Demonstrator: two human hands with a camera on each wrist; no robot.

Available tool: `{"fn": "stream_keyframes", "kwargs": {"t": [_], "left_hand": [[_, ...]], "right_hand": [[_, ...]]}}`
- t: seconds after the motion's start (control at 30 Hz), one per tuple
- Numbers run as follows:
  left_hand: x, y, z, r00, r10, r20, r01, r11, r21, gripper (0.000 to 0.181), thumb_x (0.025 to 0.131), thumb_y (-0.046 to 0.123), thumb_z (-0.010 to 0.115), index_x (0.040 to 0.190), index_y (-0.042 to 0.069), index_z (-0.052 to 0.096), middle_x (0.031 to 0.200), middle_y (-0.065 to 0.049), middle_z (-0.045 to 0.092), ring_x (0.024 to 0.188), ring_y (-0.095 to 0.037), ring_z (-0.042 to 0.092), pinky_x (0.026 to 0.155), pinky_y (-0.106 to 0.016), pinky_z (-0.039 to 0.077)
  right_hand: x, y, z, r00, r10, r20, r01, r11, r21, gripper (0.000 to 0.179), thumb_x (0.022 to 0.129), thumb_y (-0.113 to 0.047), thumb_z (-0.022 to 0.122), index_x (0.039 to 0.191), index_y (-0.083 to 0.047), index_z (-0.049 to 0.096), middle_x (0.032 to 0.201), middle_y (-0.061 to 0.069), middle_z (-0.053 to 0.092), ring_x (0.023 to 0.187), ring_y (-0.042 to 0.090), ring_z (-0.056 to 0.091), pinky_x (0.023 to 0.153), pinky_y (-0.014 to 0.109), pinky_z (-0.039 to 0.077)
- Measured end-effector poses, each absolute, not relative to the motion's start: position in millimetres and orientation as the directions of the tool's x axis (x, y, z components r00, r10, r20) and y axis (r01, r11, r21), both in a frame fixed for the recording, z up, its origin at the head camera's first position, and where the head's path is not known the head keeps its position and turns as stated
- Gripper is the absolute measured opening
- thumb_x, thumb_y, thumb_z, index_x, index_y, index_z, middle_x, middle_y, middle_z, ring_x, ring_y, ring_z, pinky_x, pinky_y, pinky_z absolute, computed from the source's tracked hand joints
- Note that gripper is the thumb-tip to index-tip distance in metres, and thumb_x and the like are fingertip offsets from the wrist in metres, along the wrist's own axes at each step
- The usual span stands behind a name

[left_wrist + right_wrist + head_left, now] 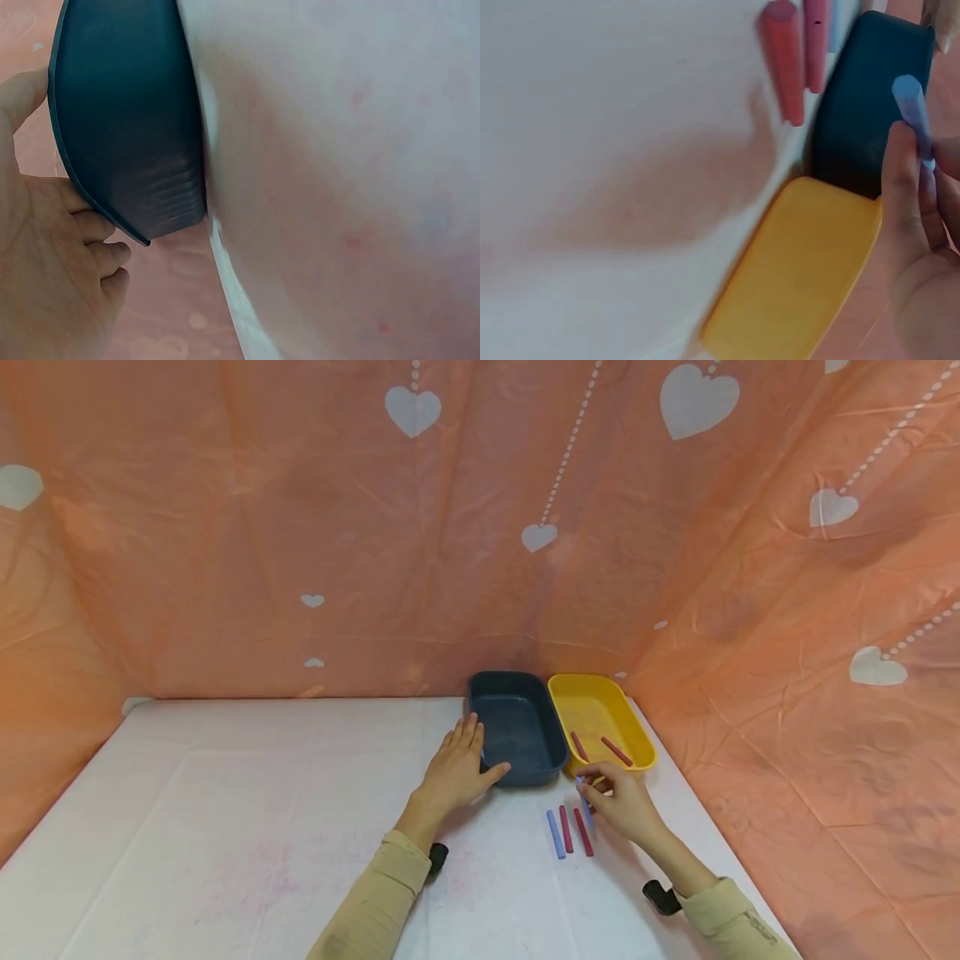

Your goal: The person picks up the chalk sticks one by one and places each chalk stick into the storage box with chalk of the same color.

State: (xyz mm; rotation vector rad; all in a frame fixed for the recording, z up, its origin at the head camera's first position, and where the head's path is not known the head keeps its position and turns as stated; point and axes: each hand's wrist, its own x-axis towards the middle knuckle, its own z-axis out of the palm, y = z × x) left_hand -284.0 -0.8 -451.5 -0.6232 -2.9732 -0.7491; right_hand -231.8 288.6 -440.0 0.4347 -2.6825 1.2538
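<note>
My right hand (618, 802) pinches a light blue chalk stick (911, 101) between thumb and fingers, just in front of the yellow tray (647, 743). My left hand (453, 772) rests at the near left corner of the dark blue tray (525, 727), its fingers fairly straight along the rim. In the left wrist view the thumb (26, 94) touches that rim. On the table near my right hand lie a blue chalk stick (556, 834) and two red chalk sticks (566, 829). Two more red sticks (617, 751) lie inside the yellow tray.
Both trays stand side by side at the back right of the white-covered table (247, 827). Orange cloth (337, 527) with white hearts hangs behind and at the sides. Faint pink smears mark the table cover.
</note>
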Motion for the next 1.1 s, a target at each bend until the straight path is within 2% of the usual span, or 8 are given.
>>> {"fn": "stream_keyframes", "kwargs": {"t": [0.3, 0.57, 0.8, 0.93, 1.1], "left_hand": [[-284, -1, -451, -0.918, 0.382, 0.102, 0.386, 0.807, 0.447, 0.095, 0.102, 0.061, 0.053, 0.162, -0.005, 0.022, 0.173, -0.019, 0.011, 0.160, -0.038, 0.011, 0.129, -0.050, 0.014], [-284, -2, -451, -0.921, 0.374, 0.108, 0.381, 0.808, 0.448, 0.096, 0.102, 0.062, 0.053, 0.162, -0.006, 0.022, 0.172, -0.021, 0.011, 0.159, -0.039, 0.012, 0.128, -0.050, 0.014], [-284, -2, -451, -0.923, 0.369, 0.112, 0.378, 0.807, 0.454, 0.098, 0.101, 0.063, 0.055, 0.162, -0.007, 0.022, 0.172, -0.022, 0.012, 0.159, -0.039, 0.012, 0.128, -0.051, 0.015], [-284, -2, -451, -0.924, 0.367, 0.108, 0.375, 0.809, 0.453, 0.099, 0.100, 0.064, 0.055, 0.162, -0.007, 0.022, 0.172, -0.021, 0.012, 0.159, -0.039, 0.012, 0.128, -0.051, 0.015], [-285, -3, -451, -0.924, 0.368, 0.102, 0.373, 0.811, 0.452, 0.099, 0.100, 0.064, 0.055, 0.162, -0.007, 0.022, 0.172, -0.021, 0.012, 0.159, -0.039, 0.012, 0.128, -0.051, 0.015]], "right_hand": [[-245, 269, -429, -0.931, -0.171, 0.321, -0.358, 0.585, -0.728, 0.020, 0.092, 0.003, 0.075, 0.112, 0.005, 0.073, 0.092, 0.011, 0.068, 0.073, 0.019, 0.069, 0.061, 0.020, 0.058], [-265, 252, -419, -0.926, -0.171, 0.337, -0.365, 0.630, -0.685, 0.018, 0.094, -0.003, 0.075, 0.112, -0.001, 0.074, 0.096, 0.011, 0.067, 0.081, 0.023, 0.065, 0.064, 0.018, 0.055], [-283, 238, -416, -0.943, -0.176, 0.281, -0.329, 0.600, -0.729, 0.020, 0.096, -0.007, 0.073, 0.115, -0.001, 0.073, 0.093, 0.010, 0.065, 0.067, 0.023, 0.064, 0.058, 0.021, 0.055], [-292, 229, -415, -0.938, -0.197, 0.287, -0.347, 0.576, -0.740, 0.021, 0.096, -0.007, 0.072, 0.115, 0.001, 0.072, 0.092, 0.012, 0.066, 0.065, 0.025, 0.067, 0.059, 0.022, 0.057], [-306, 217, -419, -0.935, -0.212, 0.283, -0.354, 0.562, -0.747, 0.020, 0.096, -0.005, 0.072, 0.114, 0.003, 0.072, 0.092, 0.012, 0.067, 0.062, 0.019, 0.064, 0.060, 0.022, 0.056]]}}
